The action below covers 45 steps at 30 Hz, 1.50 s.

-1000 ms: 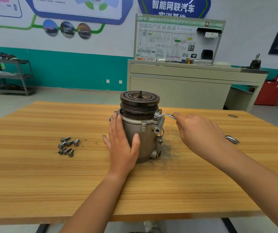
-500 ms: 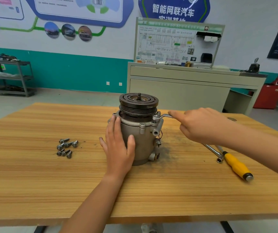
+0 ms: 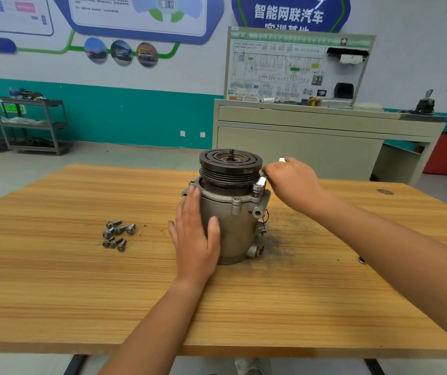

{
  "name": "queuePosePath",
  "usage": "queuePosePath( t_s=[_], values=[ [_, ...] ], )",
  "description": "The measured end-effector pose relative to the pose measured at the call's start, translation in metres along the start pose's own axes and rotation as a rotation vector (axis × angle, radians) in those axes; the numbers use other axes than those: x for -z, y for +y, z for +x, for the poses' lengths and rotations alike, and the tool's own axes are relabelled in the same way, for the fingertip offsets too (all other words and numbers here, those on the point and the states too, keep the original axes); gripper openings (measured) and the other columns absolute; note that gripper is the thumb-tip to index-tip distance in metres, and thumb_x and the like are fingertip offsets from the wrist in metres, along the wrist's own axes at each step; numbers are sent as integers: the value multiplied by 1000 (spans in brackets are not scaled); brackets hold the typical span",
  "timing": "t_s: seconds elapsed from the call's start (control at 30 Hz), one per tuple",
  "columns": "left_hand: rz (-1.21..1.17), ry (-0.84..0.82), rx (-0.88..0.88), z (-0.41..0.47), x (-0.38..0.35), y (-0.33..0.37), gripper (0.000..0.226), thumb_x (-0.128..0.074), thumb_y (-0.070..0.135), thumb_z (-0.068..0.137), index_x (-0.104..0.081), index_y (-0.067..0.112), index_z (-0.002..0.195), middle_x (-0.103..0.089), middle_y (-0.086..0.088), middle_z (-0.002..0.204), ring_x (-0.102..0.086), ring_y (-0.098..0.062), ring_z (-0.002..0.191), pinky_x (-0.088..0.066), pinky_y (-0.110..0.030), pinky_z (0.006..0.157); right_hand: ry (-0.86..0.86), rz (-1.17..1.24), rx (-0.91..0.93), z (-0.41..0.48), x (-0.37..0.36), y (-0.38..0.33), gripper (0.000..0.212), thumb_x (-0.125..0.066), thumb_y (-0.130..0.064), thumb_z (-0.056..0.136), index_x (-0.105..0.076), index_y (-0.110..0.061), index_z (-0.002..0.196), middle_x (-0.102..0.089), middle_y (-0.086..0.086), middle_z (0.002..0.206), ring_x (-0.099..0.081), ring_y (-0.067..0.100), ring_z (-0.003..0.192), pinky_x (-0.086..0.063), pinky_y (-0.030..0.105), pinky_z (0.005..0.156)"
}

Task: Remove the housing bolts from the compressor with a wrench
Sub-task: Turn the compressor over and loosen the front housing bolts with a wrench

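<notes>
Compressor (image 3: 233,226) stands upright mid-table (image 3: 54,280), pulley on top. Left hand (image 3: 195,239) lies flat against its housing, grip released, fingers straight. Right hand (image 3: 295,182) has its grip clenched on the wrench (image 3: 261,181), whose head sits at the flange's right edge. Loose bolts (image 3: 118,235) lie clustered well to the left.

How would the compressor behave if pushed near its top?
Likely heavy: the compressor looks like solid cast metal. Standing on end, with the pulley on top, it may tip or twist; the left hand braces its side.
</notes>
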State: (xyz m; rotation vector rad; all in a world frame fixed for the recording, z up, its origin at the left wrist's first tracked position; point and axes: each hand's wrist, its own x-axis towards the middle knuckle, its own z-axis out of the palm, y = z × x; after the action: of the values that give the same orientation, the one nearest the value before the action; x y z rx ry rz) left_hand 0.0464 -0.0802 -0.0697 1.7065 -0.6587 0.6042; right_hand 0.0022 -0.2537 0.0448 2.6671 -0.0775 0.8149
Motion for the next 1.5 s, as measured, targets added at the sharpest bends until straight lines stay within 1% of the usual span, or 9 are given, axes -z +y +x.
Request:
queuePosePath(
  t_s=[0.1,0.17,0.33,0.63,0.8,1.0,1.27,1.37,1.5],
  values=[
    [-7,-2,-7,0,3,1,50,-28,41,85,-15,48,133,-18,20,147,-21,-16,142,-17,-62,108,164,328,-318,-19,12,3,25,-38,-19,99,-57,-6,110,-66,16,85,-60,34,77,-44,36,63],
    [-12,5,-10,1,3,0,49,-28,40,86,-16,48,133,-19,20,147,-22,-17,142,-19,-62,108,214,506,-412,-34,23,0,26,-36,-23,99,-53,-4,103,-60,15,71,-56,35,67,-42,40,56],
    [-24,12,-10,1,1,-1,50,-29,40,86,-16,46,134,-21,19,146,-23,-18,141,-19,-62,108,-110,186,-248,-63,47,-20,26,-33,-27,98,-50,-12,111,-37,-5,59,-42,22,57,-21,30,45],
    [-54,11,-6,2,3,0,49,-29,40,85,-16,51,131,-22,19,146,-24,-15,140,-20,-58,110,-304,-209,-163,-53,76,-29,7,-37,-13,94,-42,-16,91,-33,-4,58,-29,12,47,-18,26,40],
    [-51,34,-28,3,-1,-4,48,-30,41,86,-18,44,133,-13,18,147,-8,15,133,-17,-42,112,-388,-413,28,-52,83,-28,13,-35,-1,89,-38,-11,98,-28,-3,55,-24,13,42,-17,26,37],
    [-45,42,-31,2,-3,-6,50,-30,42,86,-19,39,134,-12,12,146,-2,21,128,-18,-38,109,-451,-471,98,-50,82,-23,36,-31,-8,95,-29,0,129,-33,-1,57,-29,14,43,-20,26,37],
    [-37,45,-35,2,-2,-4,50,-31,42,86,-17,41,133,-15,11,145,-9,11,130,-19,-38,110,-558,-596,210,-38,102,-52,36,-39,3,92,-42,3,128,-41,0,74,-48,21,70,-28,26,40],
    [-34,39,-40,2,-2,-4,50,-31,42,86,-17,41,133,-15,11,145,-9,12,130,-18,-35,109,-533,-560,170,-38,100,-38,36,-35,-3,94,-38,0,130,-26,1,61,-34,17,50,-26,26,37],
    [-43,26,-42,2,-2,-5,50,-30,42,86,-16,42,133,-14,12,147,-4,20,129,-15,-30,109,-467,-460,106,-46,86,-26,48,-30,-11,95,-16,-2,140,-32,-1,55,-30,13,43,-25,25,35]
  ],
)
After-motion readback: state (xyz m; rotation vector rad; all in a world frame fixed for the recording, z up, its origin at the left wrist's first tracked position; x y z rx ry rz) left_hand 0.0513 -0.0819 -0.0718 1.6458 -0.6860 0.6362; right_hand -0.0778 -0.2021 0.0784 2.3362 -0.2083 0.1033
